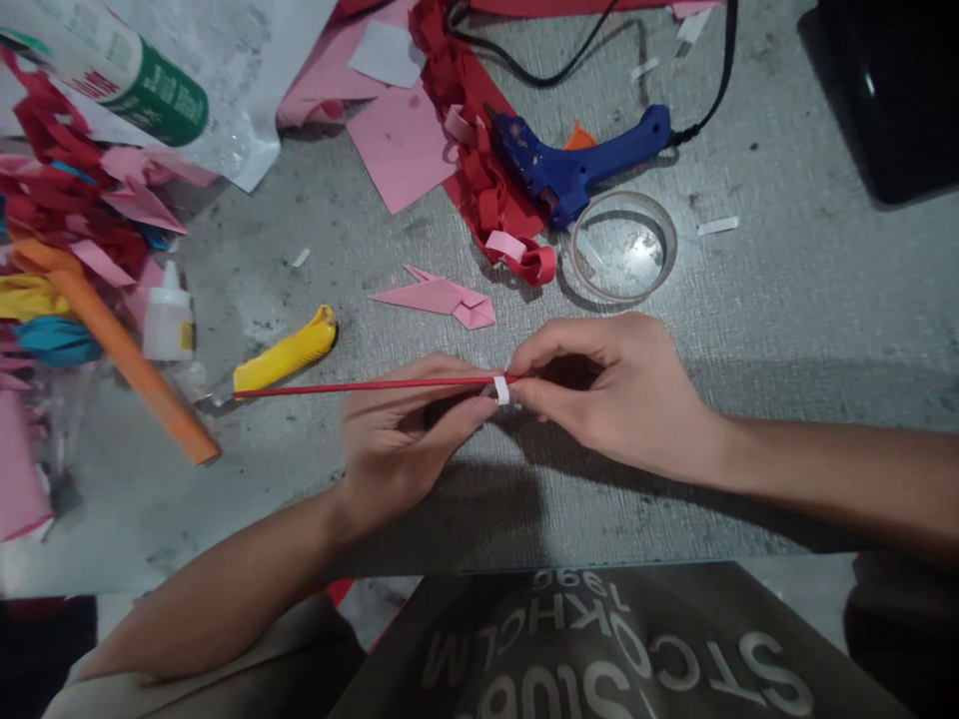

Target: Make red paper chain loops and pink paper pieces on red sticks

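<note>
A thin red stick [360,386] lies level above the grey table [786,330], its free end pointing left. My left hand [405,434] is closed around its right part from below. My right hand [606,384] pinches the stick's right end, where a small white strip [501,390] is wrapped round it. Both hands meet at that strip.
A blue glue gun [576,160] with its black cord, a clear tape ring [621,247], a folded pink paper shape [442,298], a red and pink paper chain [479,170], a yellow cutter [285,358], a small glue bottle [169,318], an orange tube [127,355] and paper scraps at left.
</note>
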Tool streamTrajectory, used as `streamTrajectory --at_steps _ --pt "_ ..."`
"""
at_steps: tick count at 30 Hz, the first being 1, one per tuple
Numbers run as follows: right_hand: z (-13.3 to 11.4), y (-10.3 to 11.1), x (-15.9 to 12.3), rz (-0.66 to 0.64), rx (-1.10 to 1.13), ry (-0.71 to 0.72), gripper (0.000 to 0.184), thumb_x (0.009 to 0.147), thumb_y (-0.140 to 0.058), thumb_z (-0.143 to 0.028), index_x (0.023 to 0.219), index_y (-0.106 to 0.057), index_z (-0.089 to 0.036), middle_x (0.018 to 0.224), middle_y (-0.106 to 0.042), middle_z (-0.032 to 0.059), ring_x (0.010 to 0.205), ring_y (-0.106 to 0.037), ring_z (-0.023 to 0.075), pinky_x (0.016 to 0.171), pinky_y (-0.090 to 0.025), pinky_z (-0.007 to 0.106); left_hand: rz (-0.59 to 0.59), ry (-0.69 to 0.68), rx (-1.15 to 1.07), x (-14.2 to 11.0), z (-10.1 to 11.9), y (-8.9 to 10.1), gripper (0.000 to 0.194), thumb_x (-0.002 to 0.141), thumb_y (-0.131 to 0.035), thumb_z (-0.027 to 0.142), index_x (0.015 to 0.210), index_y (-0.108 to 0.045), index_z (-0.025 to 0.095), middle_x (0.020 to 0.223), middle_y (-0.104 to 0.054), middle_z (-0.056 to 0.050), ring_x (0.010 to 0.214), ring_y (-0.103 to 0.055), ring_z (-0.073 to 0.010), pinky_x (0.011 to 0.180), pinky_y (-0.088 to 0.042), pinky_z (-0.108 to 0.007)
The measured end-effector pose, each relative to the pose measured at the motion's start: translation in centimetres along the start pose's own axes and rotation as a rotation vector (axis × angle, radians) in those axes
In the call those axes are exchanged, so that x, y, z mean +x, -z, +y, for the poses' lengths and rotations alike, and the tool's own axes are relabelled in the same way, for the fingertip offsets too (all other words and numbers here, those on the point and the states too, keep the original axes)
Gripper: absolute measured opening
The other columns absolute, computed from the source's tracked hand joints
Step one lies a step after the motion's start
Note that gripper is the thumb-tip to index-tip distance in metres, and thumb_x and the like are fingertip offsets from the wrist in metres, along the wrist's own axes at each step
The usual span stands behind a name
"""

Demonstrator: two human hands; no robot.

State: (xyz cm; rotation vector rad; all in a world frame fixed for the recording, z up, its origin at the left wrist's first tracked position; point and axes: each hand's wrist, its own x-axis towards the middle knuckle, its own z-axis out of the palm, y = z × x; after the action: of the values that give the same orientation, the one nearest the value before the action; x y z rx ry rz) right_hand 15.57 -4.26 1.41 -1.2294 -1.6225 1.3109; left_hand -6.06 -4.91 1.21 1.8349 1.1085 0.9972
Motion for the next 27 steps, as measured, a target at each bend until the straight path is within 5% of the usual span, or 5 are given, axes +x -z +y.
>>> streamTrajectory --at_steps 8,19,27 --pt "-0.02 0.09 -0.07 0.015 -0.046 0.037 0.012 0.091 -0.074 -0.015 0.081 -0.075 -0.019 0.067 -0.069 -0.0045 0.058 -0.057 0.0076 0.056 -0.042 0.024 0.001 -0.047 0.043 0.07 -0.08 0.02 0.017 0.092 -0.081 0.014 0.102 -0.086 0.027 0.091 -0.083 0.001 0.080 -0.078 -0.0145 0.071 -0.065 -0.025" --pt "-0.06 0.08 -0.11 0.020 -0.072 0.044 0.012 0.091 -0.073 -0.014 0.081 -0.073 -0.020 0.072 -0.073 -0.0037 0.064 -0.063 0.0096 0.060 -0.045 0.024 -0.017 0.066 -0.078 -0.02 -0.26 -0.10 0.031 0.080 -0.096 0.025 0.107 -0.085 0.037 0.091 -0.079 0.001 0.063 -0.066 -0.0136 0.054 -0.058 -0.030" --pt "0.17 0.00 -0.03 0.038 -0.075 0.053 0.010 0.089 -0.071 -0.013 0.081 -0.070 -0.020 0.073 -0.072 -0.0031 0.063 -0.062 0.0107 0.061 -0.045 0.026 -0.003 0.151 -0.067 -0.26 -0.12 -0.28 0.018 0.083 -0.092 0.027 0.099 -0.084 0.034 0.089 -0.079 0.000 0.064 -0.065 -0.0149 0.055 -0.055 -0.031"
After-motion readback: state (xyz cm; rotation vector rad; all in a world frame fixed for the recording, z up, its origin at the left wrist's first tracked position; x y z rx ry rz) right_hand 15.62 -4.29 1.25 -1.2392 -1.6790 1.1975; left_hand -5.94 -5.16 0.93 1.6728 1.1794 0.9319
